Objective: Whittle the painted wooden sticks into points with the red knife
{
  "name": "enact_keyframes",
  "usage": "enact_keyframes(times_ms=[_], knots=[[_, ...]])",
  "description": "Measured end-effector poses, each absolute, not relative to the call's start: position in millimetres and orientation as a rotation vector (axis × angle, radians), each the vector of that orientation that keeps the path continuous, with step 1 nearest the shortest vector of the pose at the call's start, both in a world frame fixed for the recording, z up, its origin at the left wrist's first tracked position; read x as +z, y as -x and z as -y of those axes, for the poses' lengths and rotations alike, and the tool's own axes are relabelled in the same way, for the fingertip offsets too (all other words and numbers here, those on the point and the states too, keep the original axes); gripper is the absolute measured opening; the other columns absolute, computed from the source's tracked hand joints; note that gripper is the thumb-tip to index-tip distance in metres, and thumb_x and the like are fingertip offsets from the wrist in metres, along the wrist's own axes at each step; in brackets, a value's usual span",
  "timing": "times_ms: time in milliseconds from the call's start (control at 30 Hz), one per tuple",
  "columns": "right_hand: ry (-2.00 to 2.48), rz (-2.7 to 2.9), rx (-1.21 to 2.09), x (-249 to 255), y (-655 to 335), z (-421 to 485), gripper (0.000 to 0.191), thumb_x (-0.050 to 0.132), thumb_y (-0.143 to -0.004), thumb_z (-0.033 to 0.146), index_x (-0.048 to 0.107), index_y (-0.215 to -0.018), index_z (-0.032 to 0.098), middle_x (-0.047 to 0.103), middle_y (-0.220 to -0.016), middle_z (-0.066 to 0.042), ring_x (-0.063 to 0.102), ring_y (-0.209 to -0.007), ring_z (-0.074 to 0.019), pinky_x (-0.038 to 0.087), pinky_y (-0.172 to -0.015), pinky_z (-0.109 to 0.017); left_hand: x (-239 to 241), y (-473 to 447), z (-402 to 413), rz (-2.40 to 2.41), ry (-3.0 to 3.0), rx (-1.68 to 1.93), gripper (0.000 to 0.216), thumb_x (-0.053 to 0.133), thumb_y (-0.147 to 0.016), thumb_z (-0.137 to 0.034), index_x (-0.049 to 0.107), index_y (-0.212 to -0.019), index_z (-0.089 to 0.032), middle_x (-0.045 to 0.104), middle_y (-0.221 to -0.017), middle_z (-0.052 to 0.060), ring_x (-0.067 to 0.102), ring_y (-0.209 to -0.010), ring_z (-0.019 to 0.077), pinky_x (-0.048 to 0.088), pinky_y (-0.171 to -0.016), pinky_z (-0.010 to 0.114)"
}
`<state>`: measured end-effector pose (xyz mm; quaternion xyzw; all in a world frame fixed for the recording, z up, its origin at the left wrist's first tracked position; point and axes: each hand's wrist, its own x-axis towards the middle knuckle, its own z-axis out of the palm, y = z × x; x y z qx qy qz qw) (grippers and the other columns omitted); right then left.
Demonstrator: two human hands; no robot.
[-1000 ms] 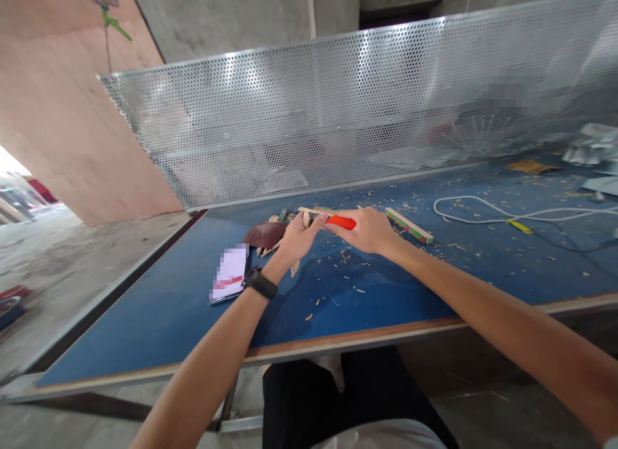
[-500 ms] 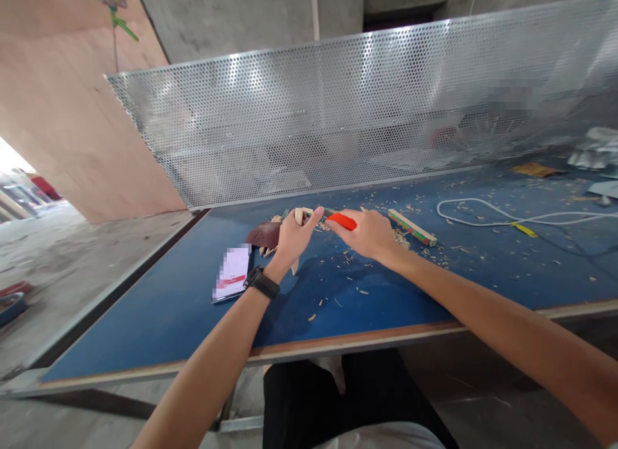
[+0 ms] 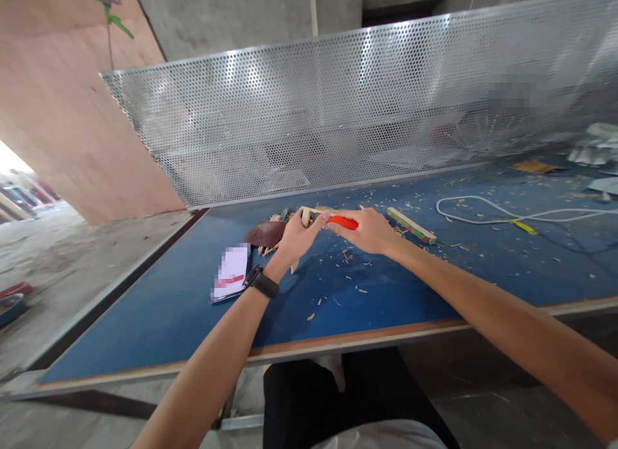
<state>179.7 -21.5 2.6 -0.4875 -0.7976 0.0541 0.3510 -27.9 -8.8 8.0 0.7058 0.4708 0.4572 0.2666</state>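
1. Left hand (image 3: pixel 295 238): clasps a pale wooden stick (image 3: pixel 306 214) over the blue table (image 3: pixel 159 307).
2. Right hand (image 3: pixel 369 230): closed around a red-handled knife (image 3: pixel 344 222), against the stick.
3. Nearby: phone (image 3: pixel 230 272), brown leather piece (image 3: pixel 264 232), striped bar (image 3: pixel 410 225), white cord (image 3: pixel 487 210), scattered shavings (image 3: pixel 350 256).

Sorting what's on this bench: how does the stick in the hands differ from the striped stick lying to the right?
The pale stick is bare wood, gripped by the left hand beside the right hand and its red-handled tool. The striped stick shows green and red edges and lies untouched on the blue table. Both are slim, among wood shavings.
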Motion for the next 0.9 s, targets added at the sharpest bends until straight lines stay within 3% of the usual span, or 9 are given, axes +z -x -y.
enact_keyframes(times_ms=[167, 333, 633, 767, 900], knots=[[1.268, 2.058, 0.134, 2.6, -179.5, 21.2, 0.065, 0.053, -0.095, 0.075, 0.075, -0.138, 0.031, 0.081, -0.086, -0.007, 0.071, -0.075, -0.0251, 0.044, -0.068, -0.034, 5.5, 28.5, 7.6, -1.284, -1.929, 1.224, 0.055, 0.065, -0.093, -0.064, 0.033, -0.076, -0.023, 0.032, -0.071, -0.005, 0.029, -0.063, 0.0104, 0.027, -0.059, 0.03], [1.25, 2.059, 0.173, 3.4, -179.1, 22.8, 0.064, 0.053, -0.095, 0.074, 0.075, -0.139, 0.031, 0.081, -0.086, -0.006, 0.07, -0.072, -0.0239, 0.044, -0.068, -0.035, 2.7, 30.9, 6.0, -1.279, -1.961, 1.202, 0.055, 0.063, -0.092, -0.07, 0.039, -0.078, -0.022, 0.04, -0.071, -0.004, 0.035, -0.064, 0.0107, 0.031, -0.06, 0.029], [1.208, 2.119, 0.27, 7.4, -180.2, 23.9, 0.067, 0.052, -0.097, 0.072, 0.072, -0.143, 0.028, 0.08, -0.084, -0.006, 0.07, -0.075, -0.0252, 0.044, -0.065, -0.036, 2.3, 29.4, 8.8, -1.253, -1.895, 1.089, 0.051, 0.061, -0.094, -0.07, 0.044, -0.082, -0.023, 0.038, -0.066, -0.006, 0.037, -0.055, 0.0094, 0.029, -0.053, 0.027], [1.243, 2.105, 0.191, 4.0, -180.9, 20.8, 0.063, 0.053, -0.097, 0.071, 0.073, -0.142, 0.031, 0.081, -0.087, -0.007, 0.072, -0.077, -0.0261, 0.045, -0.066, -0.036, 2.7, 27.3, 7.5, -1.255, -1.849, 1.085, 0.054, 0.062, -0.093, -0.07, 0.039, -0.077, -0.024, 0.037, -0.061, -0.007, 0.034, -0.052, 0.0095, 0.027, -0.052, 0.028], [1.382, 2.061, 0.026, 2.1, -178.0, 21.8, 0.06, 0.055, -0.095, 0.074, 0.075, -0.138, 0.038, 0.082, -0.091, -0.008, 0.073, -0.079, -0.0288, 0.044, -0.067, -0.037, 3.0, 25.7, 6.1, -1.271, -1.858, 1.078, 0.049, 0.062, -0.095, -0.067, 0.045, -0.079, -0.024, 0.04, -0.058, -0.007, 0.037, -0.053, 0.0107, 0.028, -0.053, 0.028]])
